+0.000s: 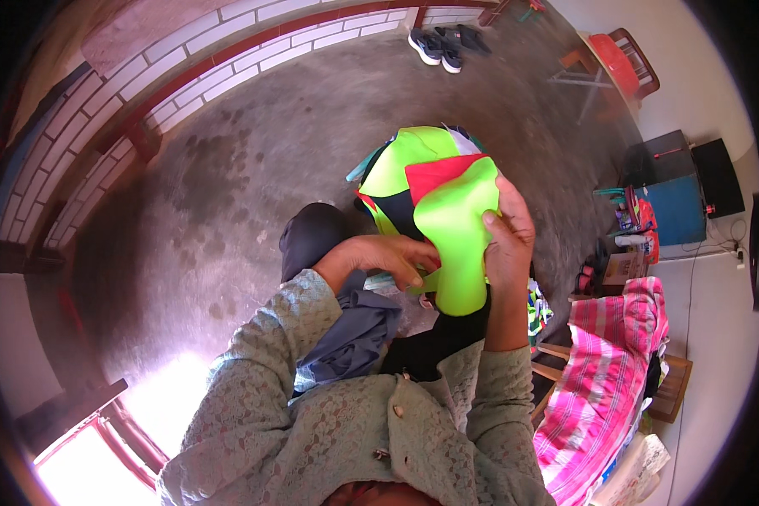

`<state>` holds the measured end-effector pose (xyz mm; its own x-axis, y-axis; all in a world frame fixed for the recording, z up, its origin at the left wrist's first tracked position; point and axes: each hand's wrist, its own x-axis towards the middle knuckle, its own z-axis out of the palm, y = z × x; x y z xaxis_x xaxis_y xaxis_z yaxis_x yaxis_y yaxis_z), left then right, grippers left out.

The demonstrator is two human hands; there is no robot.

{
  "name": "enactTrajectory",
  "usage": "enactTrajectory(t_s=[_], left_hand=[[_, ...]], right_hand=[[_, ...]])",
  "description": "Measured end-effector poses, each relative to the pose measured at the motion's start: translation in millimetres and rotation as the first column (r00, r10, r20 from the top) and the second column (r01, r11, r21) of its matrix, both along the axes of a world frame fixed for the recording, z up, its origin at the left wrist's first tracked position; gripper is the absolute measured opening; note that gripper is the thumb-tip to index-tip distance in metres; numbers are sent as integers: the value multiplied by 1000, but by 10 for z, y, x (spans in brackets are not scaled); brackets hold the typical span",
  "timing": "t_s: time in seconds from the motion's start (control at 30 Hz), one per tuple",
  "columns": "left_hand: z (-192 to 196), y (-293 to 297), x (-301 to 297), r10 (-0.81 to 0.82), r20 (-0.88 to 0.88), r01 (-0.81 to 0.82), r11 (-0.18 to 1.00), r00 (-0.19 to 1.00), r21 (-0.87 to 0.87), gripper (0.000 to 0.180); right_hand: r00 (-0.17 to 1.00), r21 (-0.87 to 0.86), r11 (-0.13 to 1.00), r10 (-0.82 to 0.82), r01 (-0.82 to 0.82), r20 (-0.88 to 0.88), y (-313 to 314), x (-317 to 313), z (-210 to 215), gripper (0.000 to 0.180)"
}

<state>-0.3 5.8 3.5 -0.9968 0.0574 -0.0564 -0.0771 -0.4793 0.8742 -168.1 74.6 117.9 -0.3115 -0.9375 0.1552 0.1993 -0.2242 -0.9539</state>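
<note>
Soft, smooth neon-green cloth (454,228), folded to a rounded tongue, with red and dark panels behind it. Right hand (508,236) pinches its 3 o'clock edge, thumb on front. Left hand (388,257) closed on its lower 9 o'clock edge. Grey cloth (354,333) bunched at 7 o'clock on lap; rough concrete floor (253,169) beyond.

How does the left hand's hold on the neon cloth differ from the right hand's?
The right hand stands upright beside the neon green cloth, thumb pressed on its front; the left hand reaches in from the side, fingers at the cloth's lower edge. The right hand sits higher on the cloth; the left hand sits lower, over the grey cloth in the lap. Both are bare and touch the same green piece.
</note>
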Motion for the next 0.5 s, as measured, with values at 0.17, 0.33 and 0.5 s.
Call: enactTrajectory(t_s=[0.17,0.33,0.5], left_hand=[[-106,25,-43,-83,98,94,988,992,-119,70],[-38,29,-12,-8,231,40,990,973,-133,56],[92,62,56,51,124,-54,998,991,26,32]], right_hand=[[974,-99,975,206,-197,90,-179,-27,341,42],[907,194,962,251,-194,-339,-577,-173,30,42],[847,313,949,145,27,-512,-443,-284,-518,36]])
